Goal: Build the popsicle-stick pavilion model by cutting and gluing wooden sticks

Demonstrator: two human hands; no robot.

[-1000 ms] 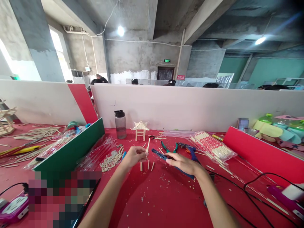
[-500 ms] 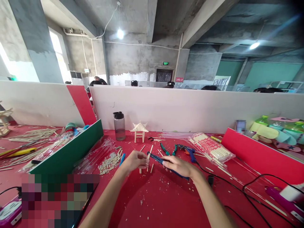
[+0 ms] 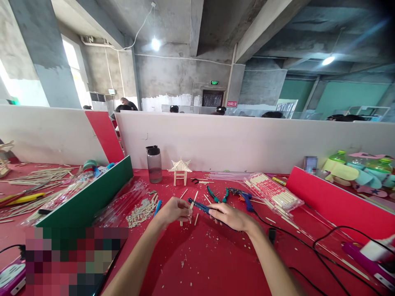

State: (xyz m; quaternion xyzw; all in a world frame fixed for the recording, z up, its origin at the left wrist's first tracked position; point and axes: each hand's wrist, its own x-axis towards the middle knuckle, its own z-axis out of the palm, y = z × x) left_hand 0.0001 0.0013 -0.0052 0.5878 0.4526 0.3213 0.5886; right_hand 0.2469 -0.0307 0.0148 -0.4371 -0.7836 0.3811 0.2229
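Near the middle of the red table (image 3: 185, 263), my left hand (image 3: 175, 210) pinches a thin wooden stick (image 3: 193, 200) that stands tilted up from the fingertips. My right hand (image 3: 227, 215) is closed around dark blue pliers (image 3: 201, 206), whose tip reaches the stick just above my left fingers. Whether the jaws grip the stick is too small to tell. Short sticks (image 3: 196, 219) lie beside and below my left hand. Behind the hands a small pavilion of sticks (image 3: 180, 172) stands upright.
A water bottle (image 3: 154, 164) stands left of the pavilion. Cut stick pieces (image 3: 142, 211) and a green divider (image 3: 89, 191) are at the left. Green-handled pliers (image 3: 217, 195), a glue gun (image 3: 245, 199) with its black cable and bagged sticks (image 3: 274, 192) lie to the right.
The pliers' tip and my right hand have shifted slightly left, and the pliers sit at a slightly different angle across the stick. My left hand keeps its pinch.
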